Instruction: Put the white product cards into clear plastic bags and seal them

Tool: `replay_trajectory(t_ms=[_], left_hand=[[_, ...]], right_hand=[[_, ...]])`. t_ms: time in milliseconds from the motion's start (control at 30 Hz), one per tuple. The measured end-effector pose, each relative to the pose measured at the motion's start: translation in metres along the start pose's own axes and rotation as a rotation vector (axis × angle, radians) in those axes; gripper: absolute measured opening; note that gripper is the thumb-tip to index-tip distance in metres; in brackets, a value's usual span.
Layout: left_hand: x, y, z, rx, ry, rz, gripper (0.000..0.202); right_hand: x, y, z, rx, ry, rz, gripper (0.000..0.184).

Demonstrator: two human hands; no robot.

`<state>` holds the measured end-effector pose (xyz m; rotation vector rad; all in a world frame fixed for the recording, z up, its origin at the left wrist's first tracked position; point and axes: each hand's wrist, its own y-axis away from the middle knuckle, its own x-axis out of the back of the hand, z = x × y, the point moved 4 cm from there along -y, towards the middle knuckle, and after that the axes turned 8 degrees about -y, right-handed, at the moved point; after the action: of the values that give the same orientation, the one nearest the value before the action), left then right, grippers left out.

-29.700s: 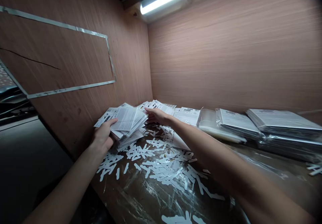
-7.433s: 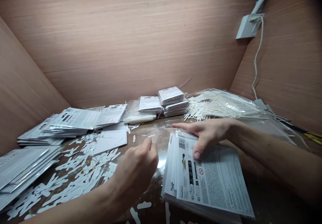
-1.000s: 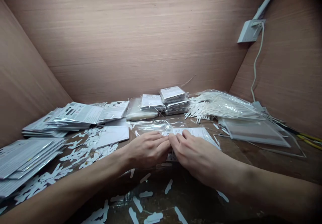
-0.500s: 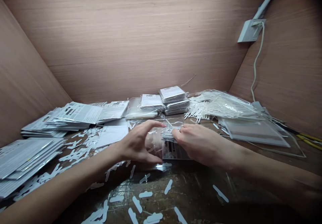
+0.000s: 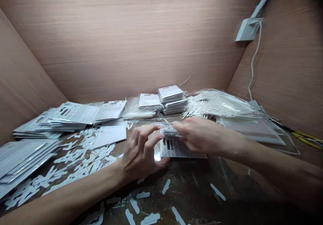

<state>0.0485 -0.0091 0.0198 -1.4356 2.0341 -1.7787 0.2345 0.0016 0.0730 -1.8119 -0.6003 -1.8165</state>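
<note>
Packets (image 5: 171,130) sitting pinched tight in right hand (image 5: 208,138), center frame; left hand (image 5: 141,152) is gripping clear plastic sleeve (image 5: 154,140) loosely, fingers curled. Printed card (image 5: 178,148) lying just below both hands. Card stacks (image 5: 70,114) sitting upper left, bagged white sticks (image 5: 219,105) upper right. Vs. 1 s ago, hands are raised off card.

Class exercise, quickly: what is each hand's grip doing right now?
Left hand: grip closed on the clear plastic bag, fingers curled round it.
Right hand: grip closed, pinching a thin stack of printed cards.
</note>
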Motion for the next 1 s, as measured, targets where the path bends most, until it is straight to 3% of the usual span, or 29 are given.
replay_trajectory(t_ms=[167,267,433,500,733,900,1000], left_hand=[[0.002,0.001,0.012,-0.278,-0.131,-0.032,0.019],[-0.002,-0.001,0.009,-0.263,-0.173,-0.073,0.006],[-0.006,-0.008,0.003,-0.141,-0.205,-0.109,0.016],[-0.006,-0.009,0.0,-0.136,-0.213,-0.114,0.018],[-0.004,0.001,-0.016,-0.206,-0.123,-0.069,0.012],[-0.007,0.01,-0.028,-0.269,0.134,-0.001,0.015],[-0.006,0.009,-0.038,-0.178,0.235,0.087,0.023]], right_hand=[[0.004,0.001,0.004,0.01,-0.006,0.027,0.004],[0.001,0.001,0.002,0.004,0.0,0.029,0.002],[-0.007,-0.001,-0.008,0.032,0.042,0.045,0.043],[-0.013,-0.002,-0.013,0.04,0.093,0.08,0.05],[-0.034,-0.007,-0.029,0.027,0.288,0.231,0.004],[-0.034,-0.011,-0.029,-0.044,0.263,0.19,0.023],[-0.032,-0.015,-0.024,-0.088,0.191,0.137,0.027]])
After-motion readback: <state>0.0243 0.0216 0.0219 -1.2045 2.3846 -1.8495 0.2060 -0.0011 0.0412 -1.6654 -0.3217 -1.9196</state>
